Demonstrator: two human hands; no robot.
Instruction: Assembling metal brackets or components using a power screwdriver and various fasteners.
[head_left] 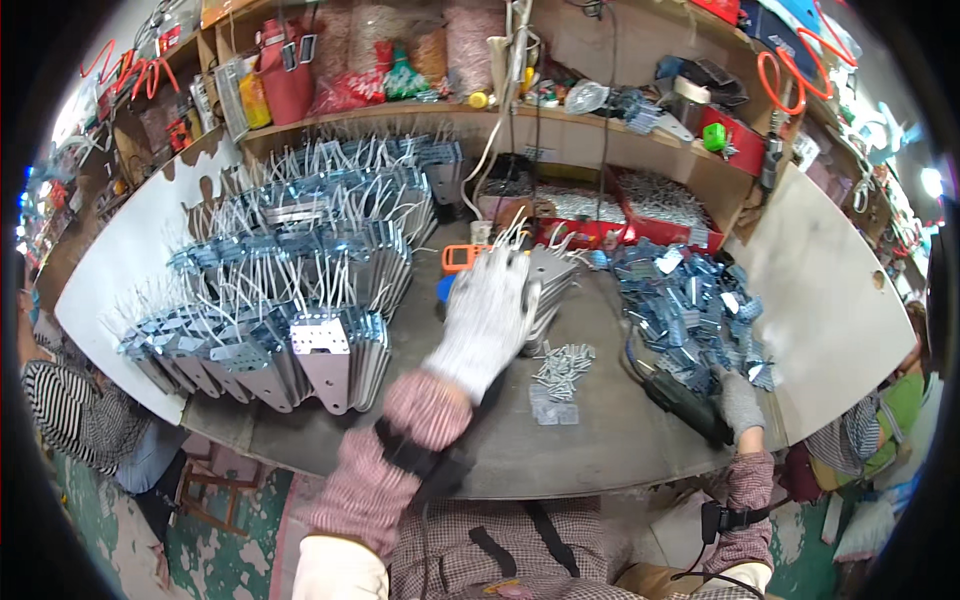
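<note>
My left hand [485,310], in a white knit glove, reaches to the middle of the bench, against a small stack of grey tapered metal plates [550,285] with white wires. Its back faces up and hides what the fingers do. My right hand [740,405], in a grey glove, is at the near edge of a heap of blue shiny metal brackets [690,300]; its fingertips are lost among them. Beside it lies a black power screwdriver [685,405]. Between my hands are a small pile of screws [565,370] and a few flat metal pieces [553,408].
Rows of tapered plates with blue brackets and white wires [325,365] fill the left side. Red boxes of screws [665,205] stand at the back, near an orange device [460,258]. Bags and a red jug [285,75] crowd the shelf. Other people [75,415] sit at both sides.
</note>
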